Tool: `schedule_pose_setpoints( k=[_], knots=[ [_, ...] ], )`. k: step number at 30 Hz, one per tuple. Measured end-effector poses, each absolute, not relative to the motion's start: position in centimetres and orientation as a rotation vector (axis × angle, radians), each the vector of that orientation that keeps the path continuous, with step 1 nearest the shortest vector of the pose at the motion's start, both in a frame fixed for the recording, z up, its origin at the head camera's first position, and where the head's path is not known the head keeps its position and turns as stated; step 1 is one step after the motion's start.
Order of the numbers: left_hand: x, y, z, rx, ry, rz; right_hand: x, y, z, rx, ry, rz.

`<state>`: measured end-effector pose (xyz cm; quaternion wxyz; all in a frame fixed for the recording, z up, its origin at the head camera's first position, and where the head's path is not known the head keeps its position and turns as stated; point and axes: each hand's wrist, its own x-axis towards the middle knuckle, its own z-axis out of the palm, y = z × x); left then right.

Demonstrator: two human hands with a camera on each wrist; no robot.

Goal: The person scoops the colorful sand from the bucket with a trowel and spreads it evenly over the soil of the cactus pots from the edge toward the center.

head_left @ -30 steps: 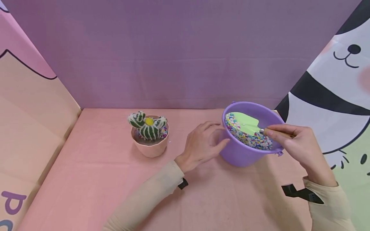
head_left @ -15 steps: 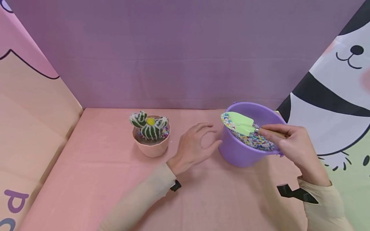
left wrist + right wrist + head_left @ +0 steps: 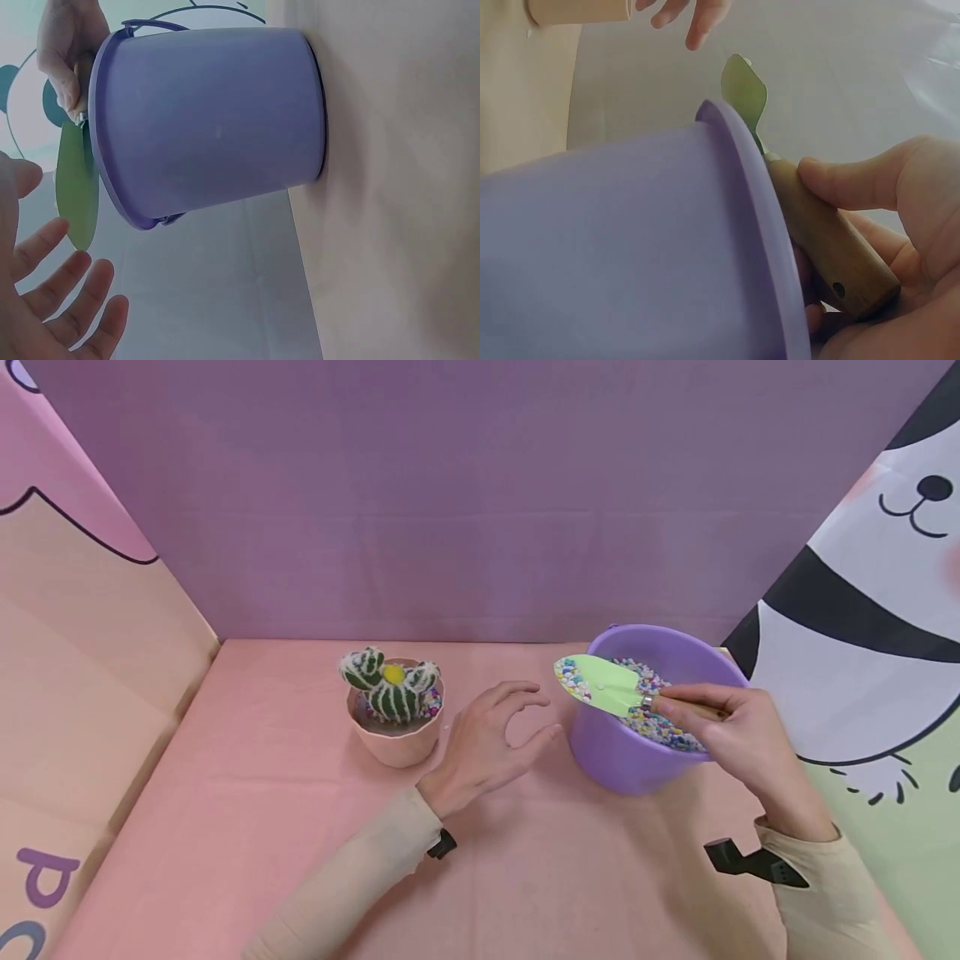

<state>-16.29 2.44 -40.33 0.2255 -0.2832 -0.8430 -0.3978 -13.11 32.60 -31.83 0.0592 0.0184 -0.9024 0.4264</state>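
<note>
My right hand (image 3: pixel 742 735) pinches the wooden handle (image 3: pixel 825 240) of a small green trowel (image 3: pixel 611 685) between thumb and fingers. Colourful pebbles (image 3: pixel 572 678) lie on the blade's tip, which juts past the left rim of a purple bucket (image 3: pixel 622 768). More pebbles (image 3: pixel 648 727) fill part of the bucket. My left hand (image 3: pixel 483 747) hovers with relaxed, spread fingers between the bucket and a potted cactus; it holds nothing. In the left wrist view the trowel's tip (image 3: pixel 79 225) appears close to its fingers. The cactus (image 3: pixel 393 700) has a yellow flower and stands in a peach pot (image 3: pixel 397 750) with some pebbles inside.
A pink cloth (image 3: pixel 225 827) covers the table. Behind rises a purple backdrop (image 3: pixel 450 527), with printed panels at both sides, the right one showing a panda (image 3: pixel 870 593). A tiny pale bit (image 3: pixel 446 727) lies beside the pot.
My right hand has drawn the loaded trowel leftward, from inside the bucket to over its left rim. My left hand has moved left, away from the bucket toward the pot.
</note>
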Motion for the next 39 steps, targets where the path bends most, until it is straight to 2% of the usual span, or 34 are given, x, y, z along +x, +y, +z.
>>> schedule_pose_setpoints(
  k=[17, 39],
  knots=[
    [-16.0, 0.0, -40.7, -0.832, -2.300, -1.143, -13.1, 30.6, -32.2, 0.129, -2.710, 1.394],
    [-15.0, -4.9, -41.2, -0.744, -2.252, -1.041, -13.2, 27.5, -32.1, 0.254, -2.705, 1.440]
  ],
)
